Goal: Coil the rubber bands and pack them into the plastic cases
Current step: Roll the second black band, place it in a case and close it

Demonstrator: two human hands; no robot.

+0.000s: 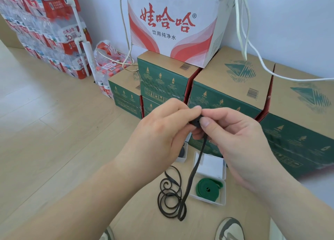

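My left hand (162, 131) and my right hand (233, 140) meet in mid-air, both pinching the rolled-up end of a black rubber band (194, 169). The rest of that band hangs down to the floor and ends in a loop. Beside the loop, a second black band (169, 196) lies loose in curls on the floor. An open white plastic case (224, 200) below my right hand holds a coiled green band (207, 186). Another white case (182, 159), partly hidden under my left hand, holds a dark coil.
Green and brown cardboard boxes (226, 88) are stacked just beyond my hands, with a white and red box (171, 28) of cables on top. Packs of water bottles (48, 32) stand at the far left. My shoes (229, 229) show at the bottom edge.
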